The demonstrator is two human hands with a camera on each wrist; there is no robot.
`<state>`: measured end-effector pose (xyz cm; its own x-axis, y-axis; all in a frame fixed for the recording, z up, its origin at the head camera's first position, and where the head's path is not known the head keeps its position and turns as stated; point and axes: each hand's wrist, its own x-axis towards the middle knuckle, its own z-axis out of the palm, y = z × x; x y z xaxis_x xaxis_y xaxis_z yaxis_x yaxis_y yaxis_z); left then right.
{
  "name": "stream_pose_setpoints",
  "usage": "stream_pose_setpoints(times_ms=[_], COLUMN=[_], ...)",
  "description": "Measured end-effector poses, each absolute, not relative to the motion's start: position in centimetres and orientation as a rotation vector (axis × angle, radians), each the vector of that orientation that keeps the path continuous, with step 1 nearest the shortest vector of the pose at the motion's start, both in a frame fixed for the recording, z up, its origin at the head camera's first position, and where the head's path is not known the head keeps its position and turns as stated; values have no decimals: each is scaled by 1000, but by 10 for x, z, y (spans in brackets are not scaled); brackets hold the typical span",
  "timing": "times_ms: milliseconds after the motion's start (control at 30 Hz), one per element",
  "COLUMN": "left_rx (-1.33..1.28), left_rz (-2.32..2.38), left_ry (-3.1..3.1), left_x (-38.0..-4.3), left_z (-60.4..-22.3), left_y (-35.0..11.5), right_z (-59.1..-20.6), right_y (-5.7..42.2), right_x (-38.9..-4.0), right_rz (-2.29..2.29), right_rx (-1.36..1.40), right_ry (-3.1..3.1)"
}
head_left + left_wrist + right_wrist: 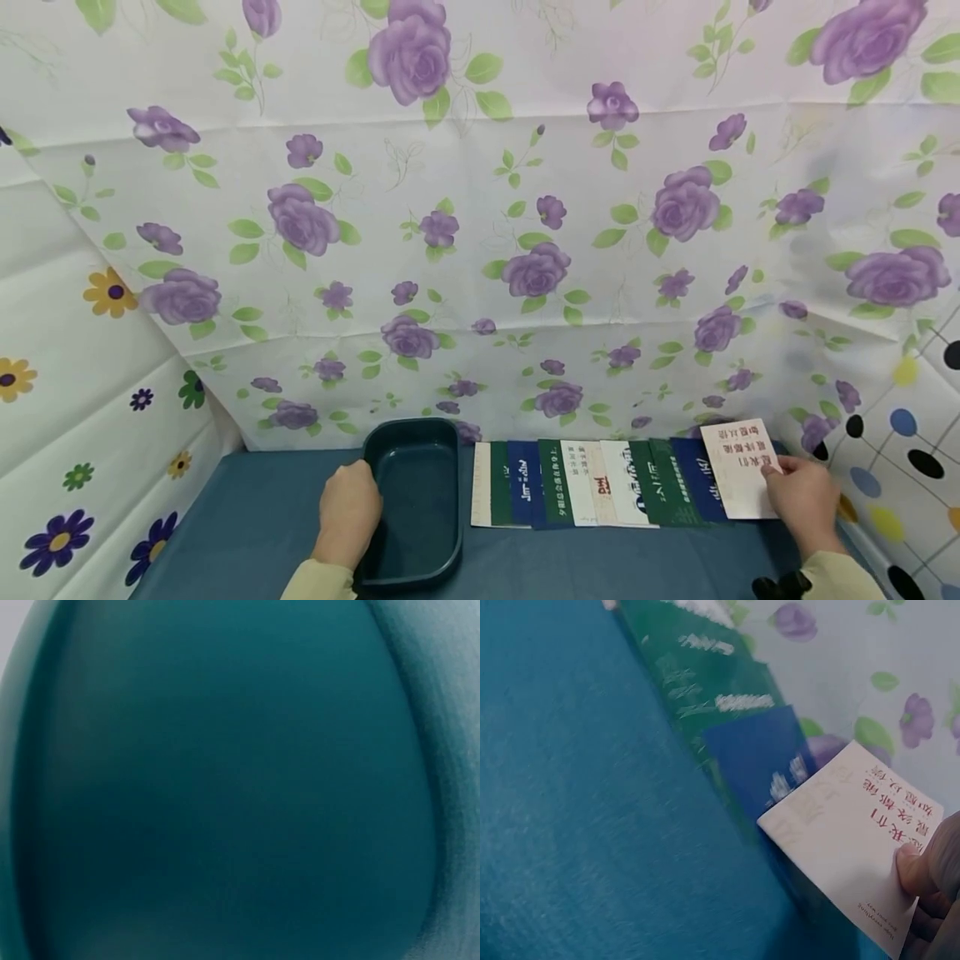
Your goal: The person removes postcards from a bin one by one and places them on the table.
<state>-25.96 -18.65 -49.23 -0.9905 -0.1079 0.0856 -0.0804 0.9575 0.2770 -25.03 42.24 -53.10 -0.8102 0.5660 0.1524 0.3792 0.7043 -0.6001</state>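
Observation:
A deep teal rectangular tray (420,500) stands on the table, its bare inside filling most of the left wrist view. With curled fingers, my left hand (350,510) grips its left rim; the fingertips are hidden in the head view. My right hand (806,500) pinches a cream card with red writing (738,475) by its right edge, thumb on top. That card lies at the right end of a row of overlapping cards, partly over a dark blue card (754,754). Green cards (555,483), white cards and another blue card make up the rest of the row.
A blue cloth (585,567) covers the table. Behind it rises a white sheet with purple roses (536,271). Patterned sheets close off the left (67,417) and right (900,467) sides. The card row begins just right of the tray.

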Motion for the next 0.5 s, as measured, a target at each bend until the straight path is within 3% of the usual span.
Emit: stream_pose_setpoints(times_ms=[500], left_rx=[139], left_rz=[-404], left_ry=[-2989], left_x=[-258], left_z=[-495], left_y=[-187], right_z=[-558], right_y=[426], right_x=[-264], right_rz=[725], right_rx=[-863], right_ry=[-2629])
